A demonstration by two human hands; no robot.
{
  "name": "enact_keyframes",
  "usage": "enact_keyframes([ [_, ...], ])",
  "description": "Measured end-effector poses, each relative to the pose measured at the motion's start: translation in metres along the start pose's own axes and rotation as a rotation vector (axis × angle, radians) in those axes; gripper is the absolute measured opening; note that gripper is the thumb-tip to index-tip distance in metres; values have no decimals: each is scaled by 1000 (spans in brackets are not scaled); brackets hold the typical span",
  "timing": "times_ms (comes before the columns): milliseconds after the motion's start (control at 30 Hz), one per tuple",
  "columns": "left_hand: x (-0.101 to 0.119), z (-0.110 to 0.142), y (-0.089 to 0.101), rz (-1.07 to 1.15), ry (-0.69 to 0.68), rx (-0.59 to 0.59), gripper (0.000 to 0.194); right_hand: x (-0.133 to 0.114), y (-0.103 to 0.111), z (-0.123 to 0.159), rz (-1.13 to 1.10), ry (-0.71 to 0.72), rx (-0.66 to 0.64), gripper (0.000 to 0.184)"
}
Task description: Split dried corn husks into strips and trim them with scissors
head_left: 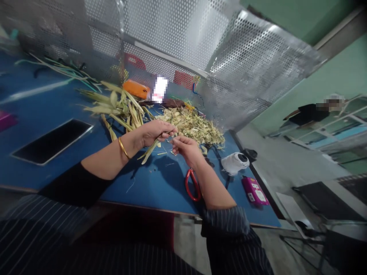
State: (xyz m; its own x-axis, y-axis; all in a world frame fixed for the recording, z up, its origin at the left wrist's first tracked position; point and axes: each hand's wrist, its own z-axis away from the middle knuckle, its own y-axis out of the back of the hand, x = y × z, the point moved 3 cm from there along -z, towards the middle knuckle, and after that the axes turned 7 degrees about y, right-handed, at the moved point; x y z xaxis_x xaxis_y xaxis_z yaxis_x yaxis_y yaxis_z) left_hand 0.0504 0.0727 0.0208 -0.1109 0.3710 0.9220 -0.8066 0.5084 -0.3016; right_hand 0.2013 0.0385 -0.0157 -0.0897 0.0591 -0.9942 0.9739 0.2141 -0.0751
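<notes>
Blue table [160, 191], shredded pile [197, 128] far, two hands at work
Left hand [156, 131] pinches a leaf [149, 153] nearer than the pile; right hand's [187, 149] fingers bunch beside it, grip unclear. Seemingly leaf-working; next calls for a steady left pinch.

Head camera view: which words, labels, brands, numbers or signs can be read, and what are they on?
No text can be read.
Magenta box: pale label and printed marks, too small and blurred.
Orange packet: dark mark, too blurred.
Bright upright panel: pixelated, unreadable.
</notes>
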Motion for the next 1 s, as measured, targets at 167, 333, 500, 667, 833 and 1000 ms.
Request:
enact_keyframes([
  [167, -5, -5, 2, 51, 54, -3, 29, -11, 15, -4, 16, 168, 43, 26],
  [333, -10, -6, 0, 47, 43, 35, 26, -13, 19, -3, 126, 227, 136, 26],
  [500, -13, -6, -2, 23, 24, 114, 15, -16, 24, -2, 302, 312, 289, 22],
  [667, -14, -3, -8, -83, 51, 105, 10, -20, 30, -3, 320, 402, 354, 17],
  [833, -12, 0, -10, -247, -10, 165, 15, -21, 34, -3, 413, 420, 391, 17],
  [1000, 0, 1, -6, -802, -318, 400, 16, -35, 27, 7, 814, 578, 385, 19],
])
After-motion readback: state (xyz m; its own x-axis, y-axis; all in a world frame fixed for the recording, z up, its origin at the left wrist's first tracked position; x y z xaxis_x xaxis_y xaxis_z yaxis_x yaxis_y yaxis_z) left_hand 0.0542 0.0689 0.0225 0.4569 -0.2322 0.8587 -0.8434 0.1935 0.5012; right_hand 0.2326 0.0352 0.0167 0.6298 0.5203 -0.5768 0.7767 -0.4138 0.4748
